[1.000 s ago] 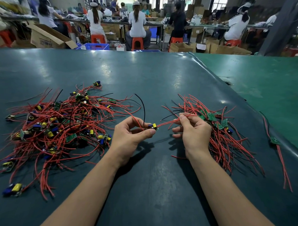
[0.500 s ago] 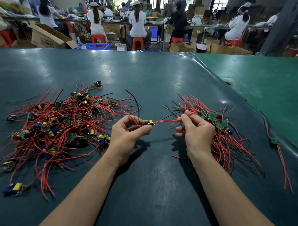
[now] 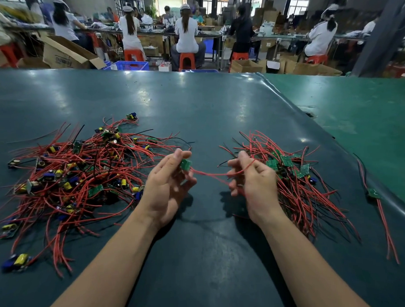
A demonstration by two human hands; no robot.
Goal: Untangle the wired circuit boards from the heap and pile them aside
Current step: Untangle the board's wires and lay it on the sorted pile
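Red-wired green circuit board (image 3: 185, 164) is pinched between thumb and fingertips of the left hand (image 3: 168, 184), held above the dark teal table mat (image 3: 200, 256) between the two piles. Its red wires (image 3: 211, 176) run rightward to the right hand (image 3: 253, 179), whose curled fingers pinch them. Tangled heap (image 3: 78, 176) lies left of the left hand; sorted pile (image 3: 294, 173) lies just right of the right hand. One stray board (image 3: 374, 193) sits near the mat's right edge. Cardboard box (image 3: 67, 54) beyond the table carries print, unreadable.
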